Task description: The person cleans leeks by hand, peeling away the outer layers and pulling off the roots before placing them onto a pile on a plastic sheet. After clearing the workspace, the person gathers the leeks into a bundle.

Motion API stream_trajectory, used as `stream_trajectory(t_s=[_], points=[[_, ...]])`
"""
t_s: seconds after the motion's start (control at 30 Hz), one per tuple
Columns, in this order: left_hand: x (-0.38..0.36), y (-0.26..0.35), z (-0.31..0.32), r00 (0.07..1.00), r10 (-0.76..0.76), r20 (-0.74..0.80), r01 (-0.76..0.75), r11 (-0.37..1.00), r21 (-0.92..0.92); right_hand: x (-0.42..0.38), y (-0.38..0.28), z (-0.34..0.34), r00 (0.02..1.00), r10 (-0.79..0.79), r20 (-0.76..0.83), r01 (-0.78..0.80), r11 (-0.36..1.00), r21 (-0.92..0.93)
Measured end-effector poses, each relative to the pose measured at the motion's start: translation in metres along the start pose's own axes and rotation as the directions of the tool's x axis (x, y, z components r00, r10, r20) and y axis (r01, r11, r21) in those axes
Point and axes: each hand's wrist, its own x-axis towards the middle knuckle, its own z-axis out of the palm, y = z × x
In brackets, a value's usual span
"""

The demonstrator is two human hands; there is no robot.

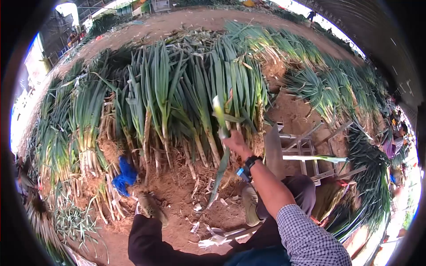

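My right hand (235, 142) reaches forward from a checked sleeve, its fingers closed around a leek (221, 120). The leek's pale end points up and away, and a long green leaf hangs below the fingers toward the soil. A dark watch and a small blue item are at the wrist. Just beyond the hand, a dense row of leeks (164, 97) stands leaning, leaves up and roots on the ground. My left hand is out of view.
To the right, a metal frame (303, 153) has a single leek (316, 158) lying across it. More leek piles (330, 91) lie at right. A blue bundle (125, 176) is near my shoe (153, 209). Pale scraps (212, 241) litter the soil. People are in the distance.
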Motion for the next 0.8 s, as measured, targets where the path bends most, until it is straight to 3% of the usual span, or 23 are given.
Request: stream_trajectory(t_s=[0.07, 0.13, 0.2, 0.3, 0.33, 0.37, 0.4, 0.43, 0.47, 0.57, 0.6, 0.67, 0.7, 0.77, 0.8], points=[[-0.064, -0.04, 0.022, 0.993, -0.095, 0.076, 0.092, 0.995, 0.044, 0.02, -0.003, -0.024, 0.993, 0.1, -0.069, -0.105, 0.992, -0.071], [-0.133, -0.075, 0.042, 0.961, -0.211, 0.181, 0.192, 0.974, 0.119, 0.053, 0.03, -0.033, 0.951, 0.261, -0.168, -0.268, 0.963, -0.018], [-0.193, -0.1, 0.045, 0.921, -0.297, 0.25, 0.252, 0.947, 0.198, 0.082, 0.065, -0.032, 0.905, 0.151, -0.398, -0.323, 0.852, -0.413], [-0.261, -0.125, 0.033, 0.898, -0.317, 0.307, 0.228, 0.929, 0.292, 0.12, 0.116, -0.047, 0.869, 0.477, -0.135, -0.493, 0.859, -0.141], [-0.243, -0.114, 0.018, 0.8, -0.371, 0.471, 0.218, 0.912, 0.349, 0.113, 0.14, -0.052, 0.902, 0.429, 0.038, -0.427, 0.877, 0.219], [-0.251, -0.125, 0.019, 0.752, -0.446, 0.485, 0.319, 0.891, 0.324, 0.119, 0.157, -0.046, 0.847, 0.506, 0.166, -0.508, 0.677, 0.532], [-0.258, -0.142, 0.033, 0.706, -0.502, 0.5, 0.411, 0.865, 0.287, 0.126, 0.171, -0.047, 0.825, 0.546, 0.145, -0.541, 0.69, 0.481], [-0.273, -0.154, 0.039, 0.718, -0.509, 0.475, 0.453, 0.86, 0.236, 0.131, 0.185, -0.051, 0.799, 0.558, 0.223, -0.59, 0.654, 0.473], [-0.274, -0.146, 0.038, 0.739, -0.489, 0.463, 0.396, 0.872, 0.289, 0.138, 0.203, -0.056, 0.771, 0.566, 0.291, -0.631, 0.62, 0.466], [-0.26, -0.137, 0.04, 0.701, -0.478, 0.529, 0.352, 0.878, 0.325, 0.146, 0.228, -0.061, 0.769, 0.615, 0.176, -0.616, 0.637, 0.463], [-0.258, -0.135, 0.041, 0.693, -0.446, 0.567, 0.322, 0.894, 0.31, 0.138, 0.223, -0.06, 0.804, 0.592, 0.056, -0.556, 0.714, 0.426], [-0.282, -0.184, 0.073, 0.639, -0.475, 0.605, 0.523, 0.845, 0.111, 0.126, 0.192, -0.058, 0.855, 0.484, -0.187, -0.412, 0.852, 0.322], [-0.271, -0.166, 0.074, 0.517, -0.49, 0.702, 0.7, 0.714, -0.017, 0.11, 0.151, -0.064, 0.899, 0.407, -0.161, -0.382, 0.91, 0.161], [-0.253, -0.133, 0.085, 0.398, -0.525, 0.753, 0.772, 0.635, 0.034, 0.033, 0.032, -0.036, 0.978, 0.115, -0.175, -0.115, 0.993, 0.007], [-0.251, -0.127, 0.093, 0.335, -0.532, 0.778, 0.801, 0.596, 0.062, 0.021, 0.028, -0.026, 0.931, 0.364, -0.04, -0.364, 0.912, -0.187]])
